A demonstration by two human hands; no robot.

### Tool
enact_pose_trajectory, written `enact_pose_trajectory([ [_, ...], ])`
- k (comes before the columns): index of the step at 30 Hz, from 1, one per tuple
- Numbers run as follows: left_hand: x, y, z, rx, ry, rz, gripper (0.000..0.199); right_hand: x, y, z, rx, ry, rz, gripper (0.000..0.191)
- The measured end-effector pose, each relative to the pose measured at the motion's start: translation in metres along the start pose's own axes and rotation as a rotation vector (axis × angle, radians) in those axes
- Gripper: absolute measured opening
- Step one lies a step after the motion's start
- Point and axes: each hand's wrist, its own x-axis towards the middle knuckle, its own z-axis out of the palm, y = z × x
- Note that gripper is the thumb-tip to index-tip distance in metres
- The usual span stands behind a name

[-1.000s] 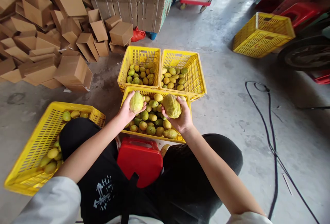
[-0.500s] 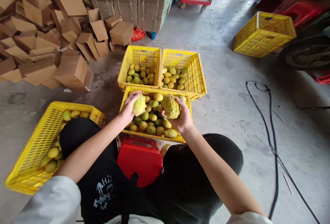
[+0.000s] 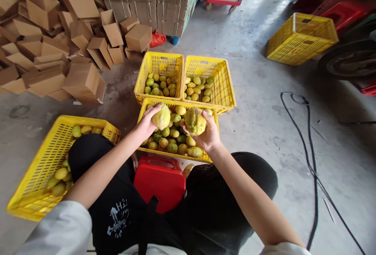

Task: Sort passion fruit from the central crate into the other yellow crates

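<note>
My left hand (image 3: 148, 123) is wrapped round a pale yellow-green, bumpy citrus fruit (image 3: 161, 116). A second fruit (image 3: 195, 121), darker and ribbed like a citron, sits in my right hand (image 3: 210, 132). I hold both side by side, apart from each other, above the front yellow crate (image 3: 176, 154). That crate holds many green and yellow fruits (image 3: 172, 148). Behind it stand two more yellow crates, the back left crate (image 3: 158, 57) and the back right crate (image 3: 230, 86), each with a layer of similar fruit on its floor.
Beside my left knee is another yellow crate (image 3: 35, 169) with fruit. A red stool (image 3: 160, 180) is between my legs. Cardboard boxes (image 3: 82, 78) are heaped at the left. Black cable (image 3: 313, 161) lies on the floor at right, near a tipped yellow crate (image 3: 302, 39).
The fruit in my left hand has turned and shifted slightly to the right, showing more of its surface. My right hand has turned its fruit a little. Both stay held.
</note>
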Motion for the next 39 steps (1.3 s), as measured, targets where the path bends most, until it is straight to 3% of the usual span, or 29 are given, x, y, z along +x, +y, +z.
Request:
enact_pose_trajectory([
  [13,0.0009,0.0030,-0.0054,-0.081,0.048,-0.172,0.028,0.0045,0.0025,-0.0080,0.037,0.088,-0.024,0.018],
  [23,-0.0008,0.0003,0.0001,-0.069,0.026,-0.028,0.012,0.0039,0.0025,-0.0050,0.017,0.042,0.003,0.017],
  [29,-0.0057,0.0002,0.0010,-0.047,-0.070,-0.065,0.026,0.0022,0.0052,-0.0032,-0.033,-0.016,0.040,0.021],
  [39,-0.0038,-0.0053,0.0006,0.022,-0.040,-0.064,0.035,0.0016,0.0096,-0.0005,-0.095,-0.042,0.062,0.023],
])
